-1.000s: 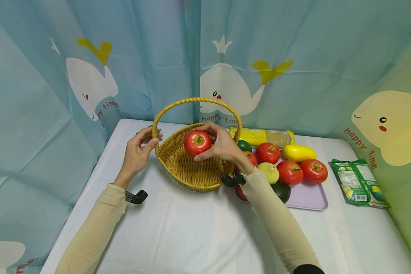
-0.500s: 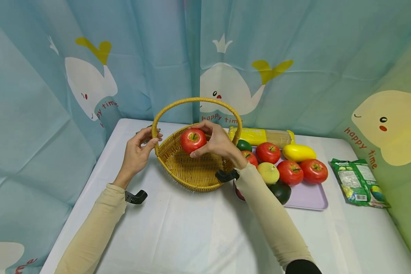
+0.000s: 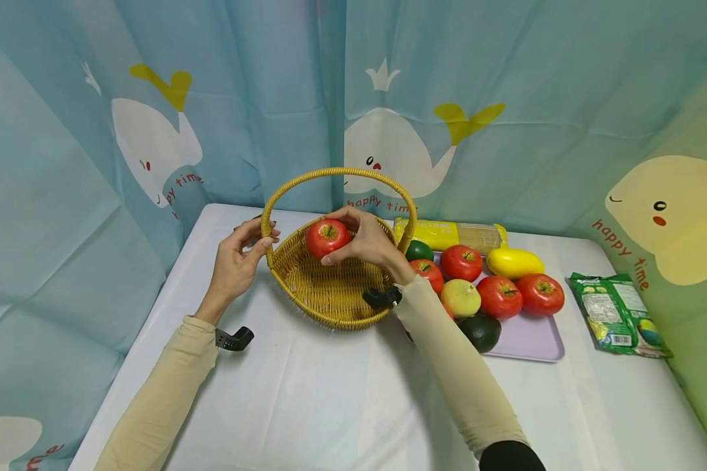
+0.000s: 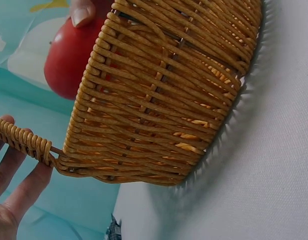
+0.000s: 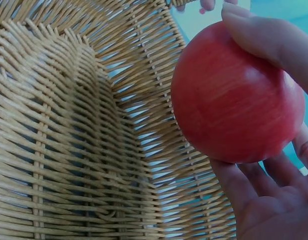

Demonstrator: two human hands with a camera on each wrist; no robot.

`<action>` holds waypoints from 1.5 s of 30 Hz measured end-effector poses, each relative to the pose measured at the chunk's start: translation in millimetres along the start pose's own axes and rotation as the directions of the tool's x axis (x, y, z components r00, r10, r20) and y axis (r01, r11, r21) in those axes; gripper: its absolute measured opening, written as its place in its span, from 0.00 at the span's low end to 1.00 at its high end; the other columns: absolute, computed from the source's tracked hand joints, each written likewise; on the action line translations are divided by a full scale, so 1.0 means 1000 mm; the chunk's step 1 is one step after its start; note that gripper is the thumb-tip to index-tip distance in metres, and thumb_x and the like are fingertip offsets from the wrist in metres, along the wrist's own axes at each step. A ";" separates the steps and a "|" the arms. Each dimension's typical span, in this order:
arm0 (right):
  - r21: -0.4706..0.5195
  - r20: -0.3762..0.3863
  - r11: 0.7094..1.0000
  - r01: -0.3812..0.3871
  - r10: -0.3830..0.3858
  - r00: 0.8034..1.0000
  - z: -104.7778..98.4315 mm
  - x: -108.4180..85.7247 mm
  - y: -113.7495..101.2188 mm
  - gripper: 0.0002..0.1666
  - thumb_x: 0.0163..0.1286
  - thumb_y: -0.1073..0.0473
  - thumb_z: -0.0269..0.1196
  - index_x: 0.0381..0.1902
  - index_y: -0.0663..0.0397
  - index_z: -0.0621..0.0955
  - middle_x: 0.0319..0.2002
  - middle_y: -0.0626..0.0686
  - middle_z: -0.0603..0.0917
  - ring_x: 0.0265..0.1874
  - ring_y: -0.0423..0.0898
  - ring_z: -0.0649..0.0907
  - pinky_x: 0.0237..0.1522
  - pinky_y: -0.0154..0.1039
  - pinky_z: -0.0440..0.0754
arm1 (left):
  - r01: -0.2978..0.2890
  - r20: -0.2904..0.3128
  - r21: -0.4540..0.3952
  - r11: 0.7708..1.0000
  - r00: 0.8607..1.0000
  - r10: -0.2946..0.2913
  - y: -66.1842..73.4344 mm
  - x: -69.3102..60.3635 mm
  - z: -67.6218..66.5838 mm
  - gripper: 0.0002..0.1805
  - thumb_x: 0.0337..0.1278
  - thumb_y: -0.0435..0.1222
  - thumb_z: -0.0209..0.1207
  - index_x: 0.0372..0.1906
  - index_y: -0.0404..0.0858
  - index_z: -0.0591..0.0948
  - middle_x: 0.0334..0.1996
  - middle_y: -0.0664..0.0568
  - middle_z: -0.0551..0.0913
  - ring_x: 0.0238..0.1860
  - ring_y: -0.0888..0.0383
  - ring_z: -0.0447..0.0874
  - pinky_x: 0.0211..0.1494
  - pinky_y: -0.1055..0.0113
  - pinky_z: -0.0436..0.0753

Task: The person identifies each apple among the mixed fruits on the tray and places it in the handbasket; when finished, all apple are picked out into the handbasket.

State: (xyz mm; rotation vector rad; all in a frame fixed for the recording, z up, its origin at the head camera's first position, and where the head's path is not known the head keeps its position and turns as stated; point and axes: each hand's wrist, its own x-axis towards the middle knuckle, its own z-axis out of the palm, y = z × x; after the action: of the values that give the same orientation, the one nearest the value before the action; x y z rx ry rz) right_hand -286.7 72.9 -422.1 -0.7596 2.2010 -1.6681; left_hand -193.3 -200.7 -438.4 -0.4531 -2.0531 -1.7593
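Since the earlier frame, the right hand (image 3: pixel 368 245) and its red apple (image 3: pixel 326 238) have shifted slightly leftward over the wicker basket (image 3: pixel 326 291). On the tabletop (image 3: pixel 318 399) I see that basket beside the purple tray (image 3: pixel 530 341) of fruit (image 3: pixel 499 297). The grip of the left hand (image 3: pixel 235 258) pinches the handle (image 3: pixel 340 171) near its base; the right one holds the apple between thumb (image 5: pixel 271 40) and fingers (image 5: pixel 232 184). Only the left wrist view shows me the apple partly above the rim (image 4: pixel 87 80) (the head view looks down).
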 end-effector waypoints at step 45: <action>-0.214 0.000 0.965 -0.150 0.154 0.988 0.007 0.015 0.012 0.46 0.46 0.57 0.89 0.64 0.51 0.82 0.61 0.53 0.85 0.61 0.52 0.82 0.66 0.50 0.84 | 0.007 0.001 0.006 1.000 1.000 -0.007 -0.001 -0.001 0.000 0.17 0.74 0.24 0.59 0.62 0.21 0.79 0.51 0.29 0.86 0.53 0.60 0.88 0.51 0.74 0.90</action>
State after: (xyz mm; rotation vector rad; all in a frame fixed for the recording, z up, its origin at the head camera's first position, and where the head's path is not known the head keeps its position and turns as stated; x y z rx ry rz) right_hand -298.0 61.3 -434.3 -0.6336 2.3872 -1.3640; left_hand -193.0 -201.0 -439.6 -0.4455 -2.0628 -1.7569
